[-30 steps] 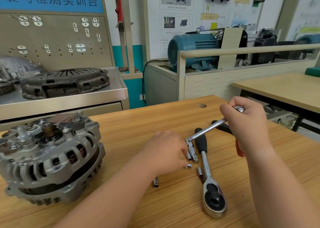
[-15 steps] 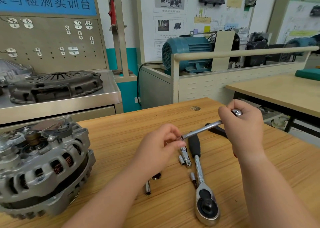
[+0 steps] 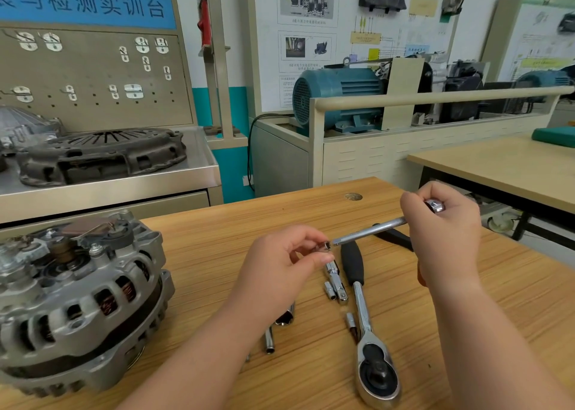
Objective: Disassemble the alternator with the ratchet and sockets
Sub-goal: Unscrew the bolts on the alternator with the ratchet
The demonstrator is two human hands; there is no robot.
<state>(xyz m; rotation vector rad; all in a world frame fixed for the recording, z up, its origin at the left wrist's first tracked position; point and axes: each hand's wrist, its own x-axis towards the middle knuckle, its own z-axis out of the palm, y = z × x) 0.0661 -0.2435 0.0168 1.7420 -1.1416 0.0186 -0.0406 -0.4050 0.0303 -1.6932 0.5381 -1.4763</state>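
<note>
The ribbed silver alternator [image 3: 77,300] sits rear-face-up at the left of the surface [image 3: 217,238], and right of it the black-handled ratchet [image 3: 362,307] lies flat among loose chrome sockets [image 3: 329,290].

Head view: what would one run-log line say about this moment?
left hand pinches small socket | right hand grips extension bar | socket at bar tip | ratchet on table | alternator untouched

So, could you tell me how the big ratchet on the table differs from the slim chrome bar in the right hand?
The big ratchet lies flat on the table, untouched; the slim chrome bar is gripped by the right hand, raised off it. The big ratchet has a black grip; the slim chrome bar shows only bare metal. Both are shiny chromed tools.
</note>
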